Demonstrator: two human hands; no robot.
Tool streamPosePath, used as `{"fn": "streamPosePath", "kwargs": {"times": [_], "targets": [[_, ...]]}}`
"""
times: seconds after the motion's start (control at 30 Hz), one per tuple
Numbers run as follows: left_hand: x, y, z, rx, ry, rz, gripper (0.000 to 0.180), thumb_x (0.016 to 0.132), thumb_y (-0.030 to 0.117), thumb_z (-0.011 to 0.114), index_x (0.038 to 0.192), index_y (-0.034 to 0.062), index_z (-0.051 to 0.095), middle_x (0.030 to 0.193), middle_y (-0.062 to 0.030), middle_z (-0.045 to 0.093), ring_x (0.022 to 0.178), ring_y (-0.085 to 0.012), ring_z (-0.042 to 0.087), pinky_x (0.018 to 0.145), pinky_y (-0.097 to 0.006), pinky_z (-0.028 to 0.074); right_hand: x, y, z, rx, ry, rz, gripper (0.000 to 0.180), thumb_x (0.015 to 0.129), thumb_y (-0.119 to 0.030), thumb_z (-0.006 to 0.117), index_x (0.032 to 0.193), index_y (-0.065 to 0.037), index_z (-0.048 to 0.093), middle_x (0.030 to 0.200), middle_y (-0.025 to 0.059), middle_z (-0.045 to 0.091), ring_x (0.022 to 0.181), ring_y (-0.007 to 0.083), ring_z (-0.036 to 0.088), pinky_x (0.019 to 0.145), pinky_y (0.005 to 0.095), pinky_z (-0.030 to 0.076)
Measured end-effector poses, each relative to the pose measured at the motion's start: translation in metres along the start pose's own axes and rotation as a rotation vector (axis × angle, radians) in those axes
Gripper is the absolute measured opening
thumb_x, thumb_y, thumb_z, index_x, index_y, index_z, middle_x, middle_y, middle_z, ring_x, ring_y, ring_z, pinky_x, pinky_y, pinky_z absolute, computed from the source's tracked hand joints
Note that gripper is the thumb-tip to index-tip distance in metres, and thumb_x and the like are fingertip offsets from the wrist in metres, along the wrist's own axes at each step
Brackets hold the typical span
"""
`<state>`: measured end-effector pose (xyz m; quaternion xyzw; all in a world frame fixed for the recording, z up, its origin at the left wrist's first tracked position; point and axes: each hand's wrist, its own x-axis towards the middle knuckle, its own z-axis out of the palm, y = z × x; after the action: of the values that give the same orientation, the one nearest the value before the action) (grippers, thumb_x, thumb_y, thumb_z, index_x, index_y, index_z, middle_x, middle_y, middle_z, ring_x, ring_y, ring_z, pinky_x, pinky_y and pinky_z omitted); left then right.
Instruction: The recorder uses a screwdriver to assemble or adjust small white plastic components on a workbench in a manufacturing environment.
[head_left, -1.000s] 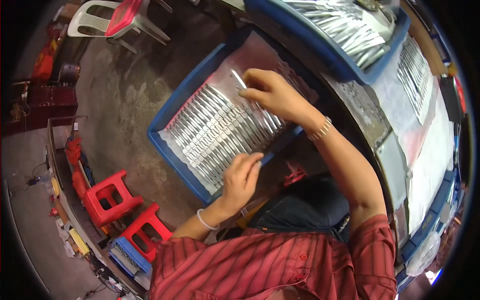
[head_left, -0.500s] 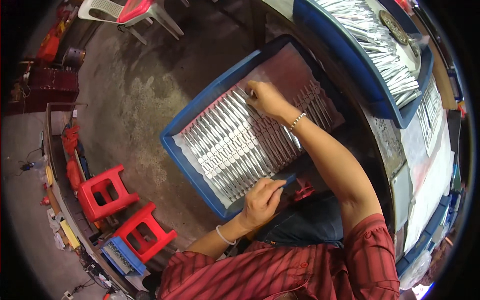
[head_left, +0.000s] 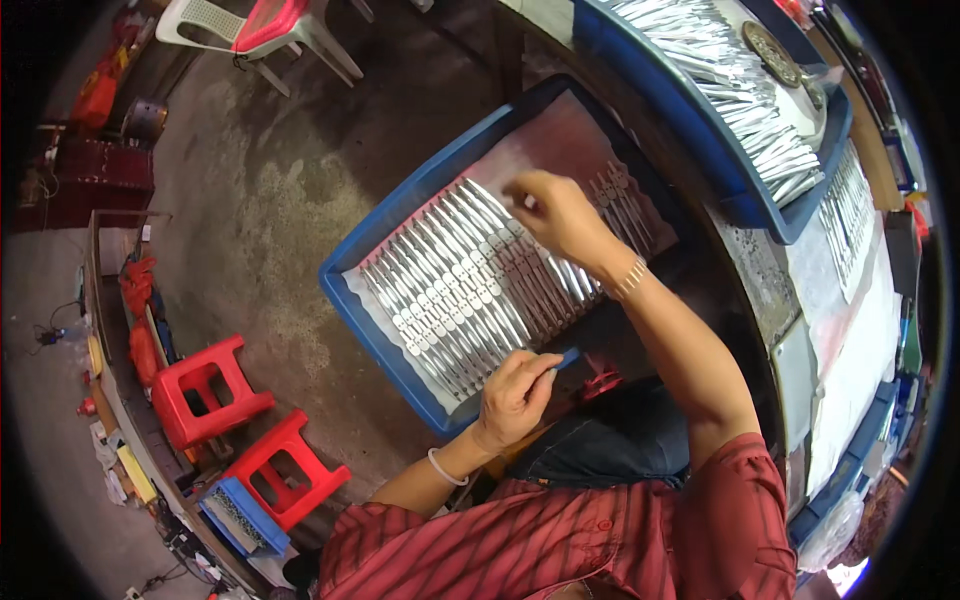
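A blue tray [head_left: 372, 330] rests on my lap, lined with rows of thin silver metal pieces [head_left: 450, 290] on a pale sheet. My left hand [head_left: 512, 395] grips the tray's near rim, fingers curled over the edge. My right hand [head_left: 556, 215] reaches over the far part of the tray, fingertips pinched on the upper end of a row of the metal pieces. Whether it holds one piece is hard to tell.
A second blue tray [head_left: 790, 215] heaped with similar silver pieces stands on the workbench at upper right, beside flat sheets carrying more pieces [head_left: 850, 215]. Two red plastic stools [head_left: 205, 390] stand on the concrete floor at left. A white and red chair [head_left: 255, 25] is at the top.
The view has shifted, so the tray sits more central now. My right hand slid slightly along the far ends of the rows. My left hand stays on the tray's near rim.
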<state>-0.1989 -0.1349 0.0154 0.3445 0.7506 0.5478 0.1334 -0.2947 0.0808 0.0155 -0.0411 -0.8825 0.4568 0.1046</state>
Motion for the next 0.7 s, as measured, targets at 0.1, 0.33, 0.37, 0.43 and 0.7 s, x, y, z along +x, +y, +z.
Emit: {"fn": "streamPosePath", "kwargs": {"times": [0.1, 0.33, 0.37, 0.43, 0.7], "targets": [[-0.002, -0.001, -0.005, 0.015, 0.022, -0.06, 0.02, 0.081, -0.003, 0.062, 0.1, 0.0017, 0.066, 0.082, -0.0104, 0.059, 0.07, -0.0214, 0.058, 0.061, -0.028, 0.046, -0.072, -0.042, -0.049, -0.022, -0.064, -0.008, 0.018, 0.084, -0.004, 0.063, 0.1, 0.003, 0.06, 0.09, 0.0185, 0.061, 0.077, 0.0321, 0.061, 0.068, 0.0346, 0.048], [-0.011, 0.014, 0.005, 0.107, -0.033, 0.137, 0.024, 0.08, -0.007, 0.06, 0.102, 0.001, 0.066, 0.089, -0.0137, 0.062, 0.075, -0.025, 0.062, 0.065, -0.031, 0.049, -0.303, -0.082, -0.12, -0.393, 0.295, 0.617, 0.025, 0.082, -0.001, 0.064, 0.105, 0.001, 0.056, 0.092, 0.0187, 0.056, 0.081, 0.0332, 0.059, 0.071, 0.0368, 0.048], [-0.012, 0.022, 0.012, 0.096, -0.115, 0.207, 0.026, 0.079, -0.008, 0.059, 0.103, -0.0008, 0.065, 0.092, -0.0149, 0.063, 0.078, -0.0276, 0.063, 0.068, -0.032, 0.051, -0.334, -0.085, -0.119, -0.408, 0.333, 0.717, 0.031, 0.081, -0.002, 0.065, 0.109, 0.001, 0.054, 0.095, 0.0197, 0.056, 0.084, 0.0337, 0.06, 0.073, 0.0365, 0.048], [-0.015, 0.036, 0.038, 0.062, -0.293, 0.184, 0.033, 0.081, -0.001, 0.062, 0.114, -0.0018, 0.059, 0.107, -0.0195, 0.062, 0.094, -0.0332, 0.061, 0.081, -0.038, 0.049, -0.399, -0.082, -0.107, -0.403, 0.355, 0.874, 0.049, 0.077, -0.008, 0.071, 0.119, 0.002, 0.047, 0.105, 0.0232, 0.056, 0.094, 0.0375, 0.059, 0.079, 0.038, 0.049], [0.011, 0.108, 0.115, -0.312, -1.009, -0.252, 0.056, 0.085, 0.014, 0.066, 0.134, -0.0011, 0.043, 0.131, -0.0198, 0.049, 0.119, -0.031, 0.052, 0.1, -0.036, 0.042, -0.448, -0.051, -0.063, 0.156, 0.639, 0.914, 0.03, 0.08, -0.004, 0.053, 0.108, -0.003, 0.043, 0.08, 0.0198, 0.057, 0.071, 0.0367, 0.06, 0.064, 0.0399, 0.048]]}}
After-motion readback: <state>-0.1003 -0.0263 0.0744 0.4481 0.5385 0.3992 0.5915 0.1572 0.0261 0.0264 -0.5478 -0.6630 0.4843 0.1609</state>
